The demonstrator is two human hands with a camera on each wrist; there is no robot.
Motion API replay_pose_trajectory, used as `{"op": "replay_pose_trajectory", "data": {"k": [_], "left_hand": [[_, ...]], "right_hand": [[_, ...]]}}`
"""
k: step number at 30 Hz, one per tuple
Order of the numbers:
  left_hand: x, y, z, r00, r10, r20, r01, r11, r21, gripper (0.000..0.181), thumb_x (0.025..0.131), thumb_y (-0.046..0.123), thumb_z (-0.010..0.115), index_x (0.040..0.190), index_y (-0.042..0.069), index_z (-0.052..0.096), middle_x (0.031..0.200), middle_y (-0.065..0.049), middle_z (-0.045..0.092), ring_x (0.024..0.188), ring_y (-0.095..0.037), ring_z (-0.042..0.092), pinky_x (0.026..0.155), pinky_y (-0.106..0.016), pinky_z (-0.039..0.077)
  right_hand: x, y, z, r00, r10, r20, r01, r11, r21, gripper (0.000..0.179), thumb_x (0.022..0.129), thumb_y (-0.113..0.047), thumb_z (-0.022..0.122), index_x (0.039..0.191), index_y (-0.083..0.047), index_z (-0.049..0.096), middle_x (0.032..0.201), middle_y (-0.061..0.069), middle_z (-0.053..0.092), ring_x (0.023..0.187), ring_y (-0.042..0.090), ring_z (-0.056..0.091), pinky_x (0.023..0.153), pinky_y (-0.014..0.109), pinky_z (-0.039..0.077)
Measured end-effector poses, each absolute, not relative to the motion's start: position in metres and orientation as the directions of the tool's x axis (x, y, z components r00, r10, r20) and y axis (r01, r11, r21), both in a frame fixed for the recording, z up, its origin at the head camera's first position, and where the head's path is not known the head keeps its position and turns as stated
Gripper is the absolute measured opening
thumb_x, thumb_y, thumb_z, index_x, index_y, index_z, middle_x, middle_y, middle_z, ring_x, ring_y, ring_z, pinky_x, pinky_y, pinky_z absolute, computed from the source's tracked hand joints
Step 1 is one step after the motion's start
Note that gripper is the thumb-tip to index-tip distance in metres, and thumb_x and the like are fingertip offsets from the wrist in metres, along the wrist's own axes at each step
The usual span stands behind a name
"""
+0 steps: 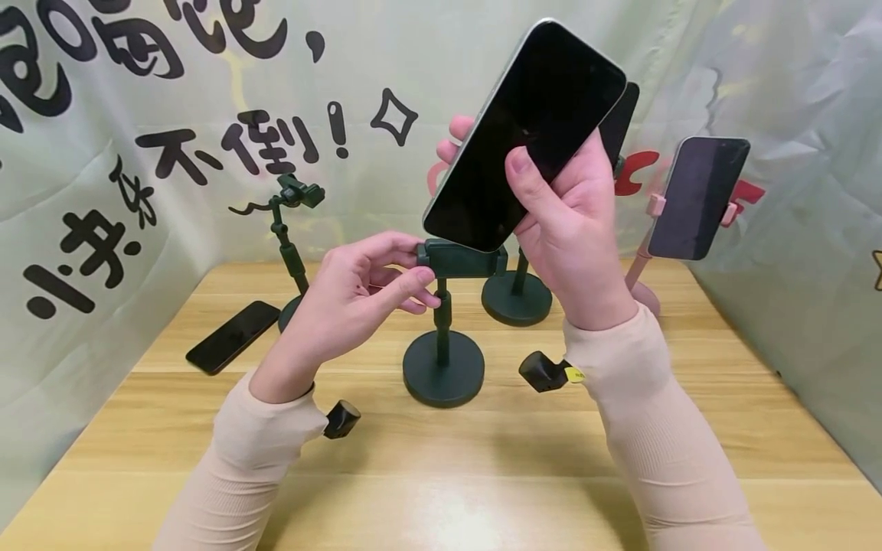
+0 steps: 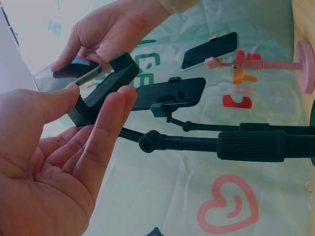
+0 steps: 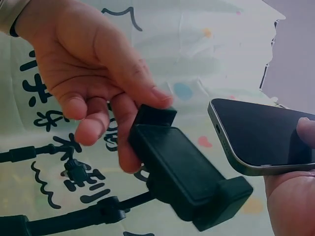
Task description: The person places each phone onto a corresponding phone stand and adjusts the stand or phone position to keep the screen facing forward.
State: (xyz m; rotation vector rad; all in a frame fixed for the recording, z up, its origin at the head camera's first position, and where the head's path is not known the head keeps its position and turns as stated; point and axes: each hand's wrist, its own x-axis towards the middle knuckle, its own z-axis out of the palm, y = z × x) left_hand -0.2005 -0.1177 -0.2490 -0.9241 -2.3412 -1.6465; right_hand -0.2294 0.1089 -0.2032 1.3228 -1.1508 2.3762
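My right hand grips a smartphone with a black screen and a silver edge, its thumb lying across the glass. The phone is held tilted above the middle dark green phone stand. My left hand pinches the left end of that stand's clamp between thumb and index finger, the other fingers loose. In the right wrist view the clamp holds no phone, and the held phone is apart from it. The left wrist view shows the thumb at the clamp's end.
At the back left stands another dark green stand with a bare clamp; a black phone lies beside it on the wooden table. Behind my right hand is a green stand bearing a phone. A pink stand holds a phone at right.
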Motion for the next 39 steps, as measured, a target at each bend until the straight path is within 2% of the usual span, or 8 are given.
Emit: {"op": "replay_pose_trajectory", "data": {"k": [6,11,16,18,25,34,37,39], "left_hand": [[-0.2,-0.118,-0.248,-0.804,0.403,0.437,0.548,0.218,0.808,0.023,0.103,0.006,0.072,0.126,0.006,0.069,0.11,-0.018,0.076,0.085,-0.024,0.083,0.078,-0.037,0.068],[-0.2,-0.115,-0.249,-0.797,0.406,0.446,0.555,0.203,0.807,0.021,0.103,0.007,0.072,0.123,0.005,0.068,0.107,-0.016,0.076,0.086,-0.031,0.083,0.077,-0.037,0.068],[-0.2,-0.113,-0.248,-0.804,0.407,0.433,0.545,0.213,0.811,0.02,0.103,0.005,0.071,0.123,0.004,0.066,0.108,-0.022,0.075,0.083,-0.026,0.083,0.07,-0.039,0.068],[-0.2,-0.113,-0.248,-0.807,0.405,0.429,0.542,0.221,0.811,0.02,0.103,0.005,0.07,0.123,0.005,0.066,0.109,-0.021,0.075,0.082,-0.023,0.082,0.068,-0.039,0.067],[-0.201,-0.115,-0.249,-0.809,0.398,0.433,0.544,0.229,0.807,0.018,0.104,0.007,0.07,0.122,0.005,0.066,0.108,-0.02,0.076,0.085,-0.035,0.082,0.069,-0.038,0.068],[-0.203,-0.114,-0.252,-0.797,0.406,0.448,0.555,0.2,0.807,0.018,0.104,0.006,0.069,0.122,0.004,0.067,0.106,-0.018,0.075,0.086,-0.018,0.082,0.071,-0.039,0.068],[-0.202,-0.113,-0.253,-0.784,0.406,0.47,0.577,0.197,0.792,0.016,0.104,0.004,0.068,0.12,0.003,0.067,0.102,-0.014,0.076,0.087,-0.018,0.082,0.072,-0.038,0.068],[-0.201,-0.112,-0.254,-0.772,0.403,0.491,0.596,0.189,0.781,0.015,0.104,0.002,0.068,0.119,0.002,0.066,0.1,-0.012,0.076,0.088,-0.023,0.082,0.073,-0.037,0.068]], "right_hand": [[-0.234,0.106,-0.206,-0.592,-0.222,0.775,-0.481,-0.674,-0.56,0.038,0.107,0.011,0.045,0.142,-0.003,0.043,0.133,0.027,0.07,0.123,0.04,0.074,0.109,0.054,0.056],[-0.238,0.109,-0.209,-0.596,-0.196,0.778,-0.551,-0.605,-0.575,0.038,0.105,0.006,0.057,0.141,-0.004,0.045,0.133,0.019,0.07,0.124,0.032,0.072,0.108,0.045,0.059],[-0.24,0.114,-0.215,-0.612,-0.173,0.772,-0.628,-0.487,-0.607,0.042,0.103,0.001,0.065,0.141,-0.006,0.047,0.134,0.013,0.067,0.126,0.028,0.066,0.109,0.037,0.059],[-0.241,0.114,-0.215,-0.609,-0.182,0.772,-0.633,-0.474,-0.612,0.043,0.103,0.0,0.065,0.141,-0.006,0.046,0.134,0.012,0.067,0.127,0.028,0.066,0.109,0.037,0.058],[-0.242,0.114,-0.215,-0.603,-0.24,0.761,-0.606,-0.482,-0.633,0.044,0.105,0.002,0.062,0.144,-0.007,0.043,0.134,0.016,0.068,0.126,0.028,0.072,0.106,0.042,0.06],[-0.244,0.118,-0.215,-0.616,-0.246,0.749,-0.67,-0.338,-0.661,0.048,0.105,0.008,0.057,0.148,-0.01,0.045,0.14,0.017,0.066,0.127,0.027,0.071,0.105,0.039,0.061],[-0.244,0.12,-0.214,-0.599,-0.255,0.759,-0.702,-0.287,-0.652,0.048,0.105,0.004,0.06,0.149,-0.009,0.045,0.14,0.018,0.065,0.126,0.026,0.071,0.106,0.037,0.06],[-0.245,0.12,-0.213,-0.585,-0.263,0.767,-0.721,-0.263,-0.641,0.048,0.105,0.001,0.062,0.149,-0.007,0.043,0.141,0.018,0.064,0.126,0.026,0.071,0.106,0.036,0.06]]}}
